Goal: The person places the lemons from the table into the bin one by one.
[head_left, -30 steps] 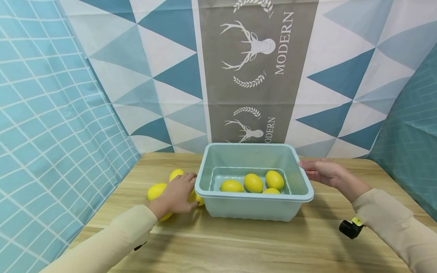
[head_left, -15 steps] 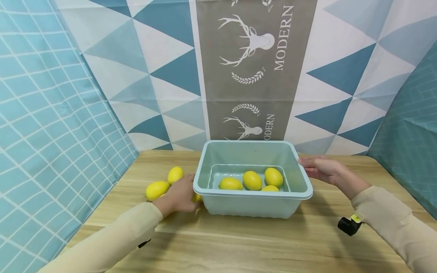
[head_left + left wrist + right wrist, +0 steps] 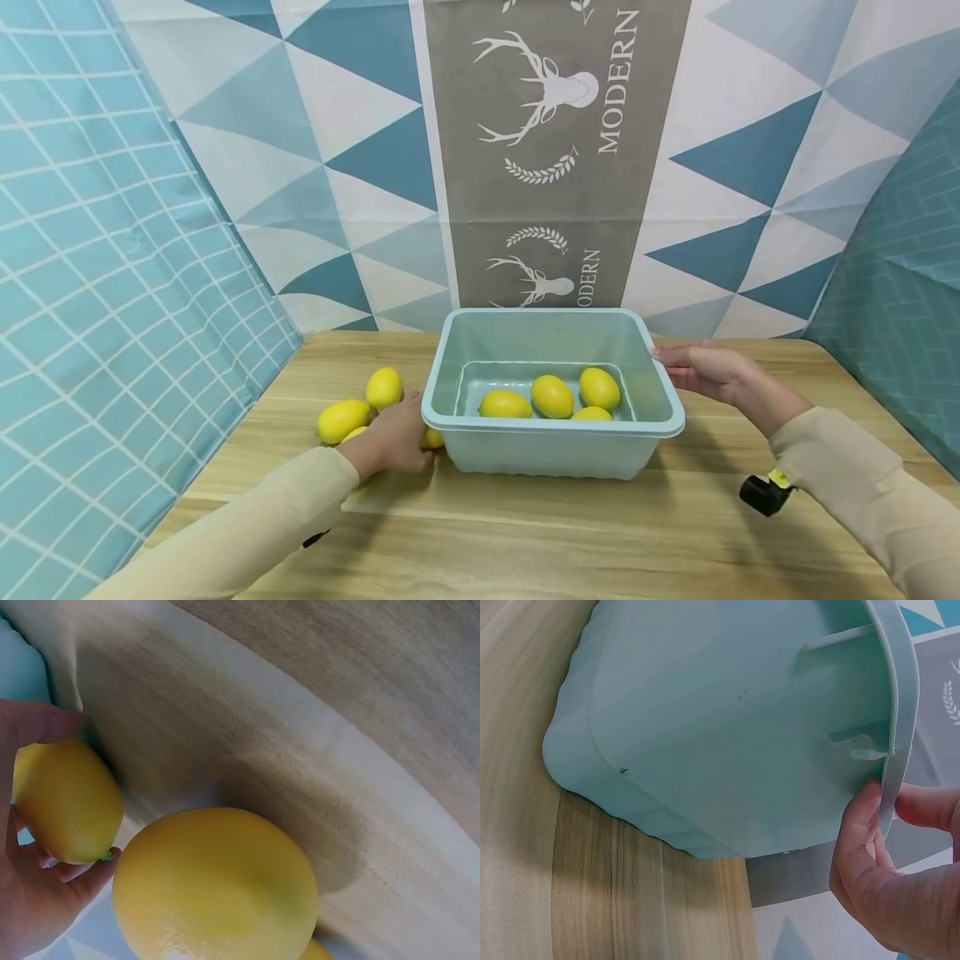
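Looking from the head, one finds the two hands well apart, with the pale blue-green box (image 3: 555,452) standing between them on the wooden table (image 3: 540,546). The left hand (image 3: 392,433) is curled on one lemon (image 3: 432,438), which is close beside the box wall. On the outer side of this hand, three loose lemons (image 3: 344,421) lie on the table, one partly covered by the hand. Between the hands, inside the box, four lemons (image 3: 552,397) are resting, the front one half hidden. The right hand (image 3: 712,372) is at the box rim (image 3: 667,390) on its own side. From the left wrist, the thumb and fingers stand on opposite sides of the held lemon, and another lemon (image 3: 217,889) appears nearer to the camera. From the right wrist, the right thumb and fingertips pinch the rim from its two faces.
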A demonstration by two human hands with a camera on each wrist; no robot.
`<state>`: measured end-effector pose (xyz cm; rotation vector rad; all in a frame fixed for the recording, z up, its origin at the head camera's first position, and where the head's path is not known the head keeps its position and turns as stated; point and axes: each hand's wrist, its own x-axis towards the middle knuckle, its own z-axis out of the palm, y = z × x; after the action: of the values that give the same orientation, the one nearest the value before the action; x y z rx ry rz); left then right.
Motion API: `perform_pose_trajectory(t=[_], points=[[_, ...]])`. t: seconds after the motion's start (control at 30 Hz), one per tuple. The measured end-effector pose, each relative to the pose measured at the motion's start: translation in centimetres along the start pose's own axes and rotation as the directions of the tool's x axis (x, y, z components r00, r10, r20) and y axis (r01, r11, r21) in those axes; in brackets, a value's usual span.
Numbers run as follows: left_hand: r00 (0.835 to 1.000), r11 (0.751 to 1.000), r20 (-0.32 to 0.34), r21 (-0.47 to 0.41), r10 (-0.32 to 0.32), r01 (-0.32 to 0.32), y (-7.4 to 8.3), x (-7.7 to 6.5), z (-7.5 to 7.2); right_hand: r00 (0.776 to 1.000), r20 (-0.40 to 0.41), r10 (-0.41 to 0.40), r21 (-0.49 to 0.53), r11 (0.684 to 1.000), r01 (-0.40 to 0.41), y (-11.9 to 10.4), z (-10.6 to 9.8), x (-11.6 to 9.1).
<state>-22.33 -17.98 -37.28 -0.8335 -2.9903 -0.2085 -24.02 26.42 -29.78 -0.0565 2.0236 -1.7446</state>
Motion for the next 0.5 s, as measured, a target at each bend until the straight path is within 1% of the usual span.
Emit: perform_pose_trajectory(t=[0.13, 0.3, 0.5], points=[[1.000, 1.000, 0.003, -0.004, -0.001, 0.001, -0.10, -0.05, 0.08, 1.000, 0.002, 0.001, -0.001, 1.000, -0.001, 0.05, -0.04, 0.05], [1.000, 1.000, 0.003, 0.017, 0.004, -0.004, -0.11, -0.13, -0.18, 1.000, 0.008, 0.000, -0.010, 1.000, 0.000, 0.06, -0.11, 0.11], [1.000, 0.999, -0.005, 0.040, 0.001, -0.001, -0.24, -0.43, -0.24, 1.000, 0.017, -0.002, 0.010, 1.000, 0.002, -0.13, 0.01, -0.08]])
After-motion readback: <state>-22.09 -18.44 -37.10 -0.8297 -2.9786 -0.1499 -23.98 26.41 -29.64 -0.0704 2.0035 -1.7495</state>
